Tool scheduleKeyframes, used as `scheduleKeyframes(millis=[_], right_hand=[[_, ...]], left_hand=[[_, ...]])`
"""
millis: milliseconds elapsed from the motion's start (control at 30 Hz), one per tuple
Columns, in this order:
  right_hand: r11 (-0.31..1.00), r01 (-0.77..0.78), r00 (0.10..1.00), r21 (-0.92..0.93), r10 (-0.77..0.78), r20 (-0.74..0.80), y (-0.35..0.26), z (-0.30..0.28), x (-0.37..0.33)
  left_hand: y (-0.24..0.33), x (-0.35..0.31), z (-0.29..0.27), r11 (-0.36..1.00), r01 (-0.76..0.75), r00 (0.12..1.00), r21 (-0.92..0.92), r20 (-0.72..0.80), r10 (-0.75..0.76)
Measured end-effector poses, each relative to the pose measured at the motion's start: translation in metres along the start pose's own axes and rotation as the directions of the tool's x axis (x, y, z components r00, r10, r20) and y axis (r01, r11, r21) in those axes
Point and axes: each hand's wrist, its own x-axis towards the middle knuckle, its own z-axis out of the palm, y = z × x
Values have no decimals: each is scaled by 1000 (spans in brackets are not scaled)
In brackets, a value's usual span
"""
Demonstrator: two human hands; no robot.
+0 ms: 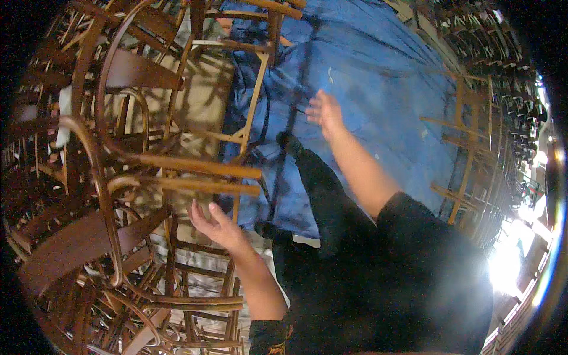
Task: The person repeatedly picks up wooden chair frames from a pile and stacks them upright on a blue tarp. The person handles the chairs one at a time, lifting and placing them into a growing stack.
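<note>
Look for the wooden chairs [77, 245] along the left, crowded together with overlapping curved frames and brown panels, close beside the left hand [219, 226]. Note the grip on each side: on the left, bare fingers apart, just below two wooden bars [201, 166] among the chairs; on the right, the right hand [326, 115] likewise spread, slightly blurred, raised over the blue tarp [378, 77] and clamped on nothing. Impossible to tell from this angle about light contact between left fingertips and the lower bar. For sound handling, best to choose a solid bar over a thin bent piece, with the whole palm wrapped around and both hands well apart for balance. Before any pull, check for snagging among neighbouring frames; ease rather than tug. Keep fingers clear of narrow gaps between crossing bars, likely pinch points. Mind the feet [285, 141] too: plant flat, away from folds in the tarp and from the pale wooden frames [470, 147] at the right.
</note>
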Motion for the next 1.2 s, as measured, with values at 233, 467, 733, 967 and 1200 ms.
scheduleKeyframes(millis=[233, 467, 733, 967, 1200], right_hand=[[957, 237, 954, 168, -262, 144, -178, 97, 184], [947, 212, 976, 241, -215, -14, -203, 133, 256], [925, 195, 978, 324, -158, -138, -213, 141, 251], [935, 231, 973, 271, -217, -80, -209, 136, 264], [952, 108, 992, 285, -122, 31, -212, 141, 256]], left_hand=[[26, 40, 106, 770, 326, 938, 549, -290, -190], [25, 47, 136, 666, 311, 928, 678, -368, -59], [24, 47, 149, 673, 330, 919, 662, -389, -69], [21, 49, 147, 692, 305, 920, 655, -392, -34], [23, 47, 143, 684, 333, 910, 649, -411, -54]])
